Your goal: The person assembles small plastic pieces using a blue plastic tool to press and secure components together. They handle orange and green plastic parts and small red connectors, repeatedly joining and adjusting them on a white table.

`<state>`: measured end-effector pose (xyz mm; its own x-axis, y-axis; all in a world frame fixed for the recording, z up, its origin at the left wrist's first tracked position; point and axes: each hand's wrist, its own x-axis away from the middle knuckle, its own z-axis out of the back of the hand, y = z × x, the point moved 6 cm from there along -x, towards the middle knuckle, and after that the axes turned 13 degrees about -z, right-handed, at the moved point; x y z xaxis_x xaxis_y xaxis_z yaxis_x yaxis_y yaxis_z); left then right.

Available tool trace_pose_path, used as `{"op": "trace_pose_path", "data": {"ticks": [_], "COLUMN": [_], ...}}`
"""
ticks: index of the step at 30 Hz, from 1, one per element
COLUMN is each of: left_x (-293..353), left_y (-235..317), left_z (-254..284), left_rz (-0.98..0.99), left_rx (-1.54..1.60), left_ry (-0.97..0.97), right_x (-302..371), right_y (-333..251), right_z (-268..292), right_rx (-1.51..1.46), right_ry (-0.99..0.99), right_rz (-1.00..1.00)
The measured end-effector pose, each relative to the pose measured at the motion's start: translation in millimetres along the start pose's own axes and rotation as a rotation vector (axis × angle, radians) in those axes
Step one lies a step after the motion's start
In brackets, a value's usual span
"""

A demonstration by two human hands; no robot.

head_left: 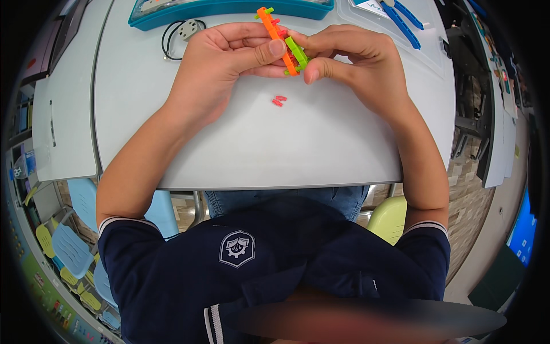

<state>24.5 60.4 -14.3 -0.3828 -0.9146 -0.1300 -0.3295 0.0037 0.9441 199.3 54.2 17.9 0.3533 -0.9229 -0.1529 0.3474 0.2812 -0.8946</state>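
Note:
Both hands meet above the far half of the white table. Between the thumb and fingers of my left hand (220, 60) is a long orange building beam (269, 24), tilted, with red and green connector pegs sticking out of its side. My right hand (358, 60) pinches a shorter lime-green beam (296, 53), which lies alongside the orange beam's lower part. My fingers partly cover where the two beams meet, so how far they are joined is hidden. On the table just below the hands lie a few loose red connector pegs (278, 101).
A teal tray (229, 18) stands at the far edge. Left of it sits a grey part with a black cable (186, 30). At far right, blue-handled pliers (404, 26) rest on a clear tray lid (432, 54). Chairs (73, 252) stand at lower left.

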Motion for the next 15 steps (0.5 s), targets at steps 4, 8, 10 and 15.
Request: {"op": "trace_pose_path", "data": {"ticks": [4, 8, 10, 15], "left_x": [0.5, 0.9, 1.1, 1.4], "left_y": [-0.8, -1.2, -0.7, -0.5], "left_z": [2.0, 1.8, 1.7, -0.2], "left_rz": [0.004, 0.016, 0.016, 0.034], "left_rx": [-0.005, 0.019, 0.012, 0.021], "left_ry": [0.037, 0.038, 0.044, 0.036], "right_x": [0.0, 0.3, 0.6, 1.1], "right_y": [4.1, 5.1, 4.5, 1.7], "right_z": [-1.8, -3.2, -3.4, -3.5], "right_rx": [-0.036, -0.064, -0.043, 0.014], "right_ry": [-0.004, 0.0, 0.006, 0.025], "right_rz": [-0.022, -0.018, -0.006, 0.028]}}
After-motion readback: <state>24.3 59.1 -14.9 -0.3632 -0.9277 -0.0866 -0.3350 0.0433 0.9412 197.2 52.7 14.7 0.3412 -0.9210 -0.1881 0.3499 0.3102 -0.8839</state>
